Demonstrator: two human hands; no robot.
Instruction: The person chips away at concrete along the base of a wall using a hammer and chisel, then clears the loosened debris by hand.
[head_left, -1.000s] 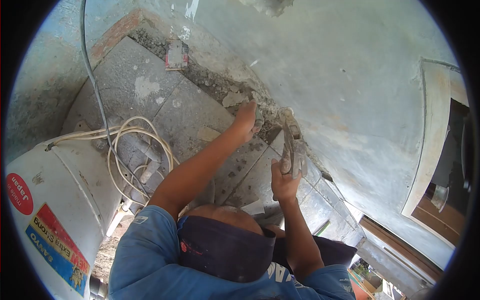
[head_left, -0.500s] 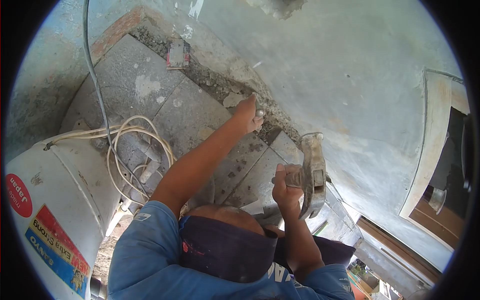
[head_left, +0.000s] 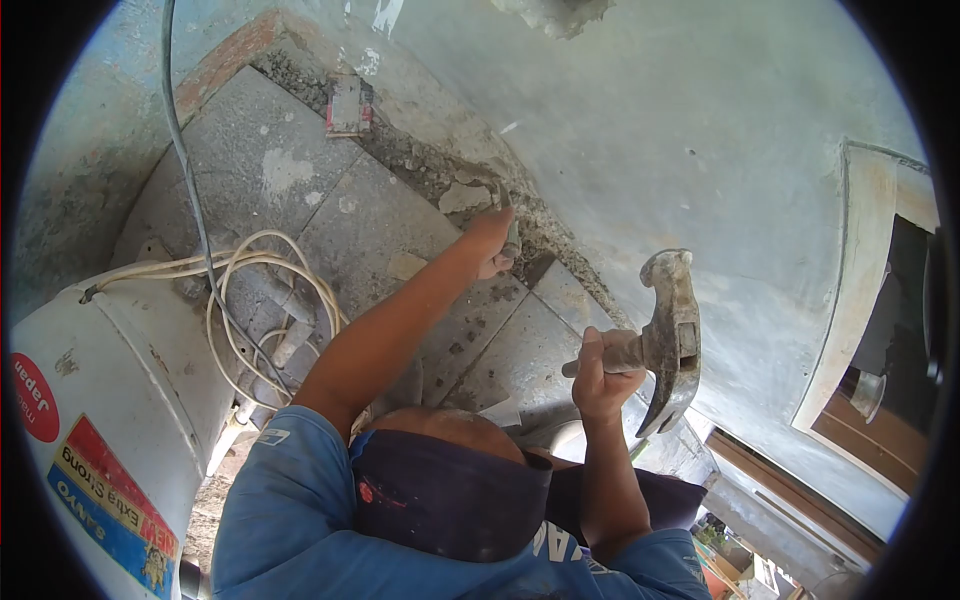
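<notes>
My left hand [head_left: 490, 240] is closed around a chisel [head_left: 513, 238], low over the rough broken strip where the floor meets the wall. The chisel's thin end points away from me, near a loose flake of mortar [head_left: 466, 197]. In my closed right hand [head_left: 607, 385] is a claw hammer [head_left: 672, 340], gripped close to its head. The hammer is raised to the right, apart from the chisel, its claw toward me.
Large grey tiles [head_left: 370, 215] cover the floor, with a red-and-white packet [head_left: 349, 106] at the broken edge. On the left are a white tank [head_left: 130, 370], a coiled cream cable [head_left: 275, 240] and a grey hose [head_left: 180, 140]. The plastered wall [head_left: 640, 130] rises close on the right.
The hammer in my right hand has moved to the right, farther from the chisel. My left hand has tilted the chisel, and its thin end now shows above the fist.
</notes>
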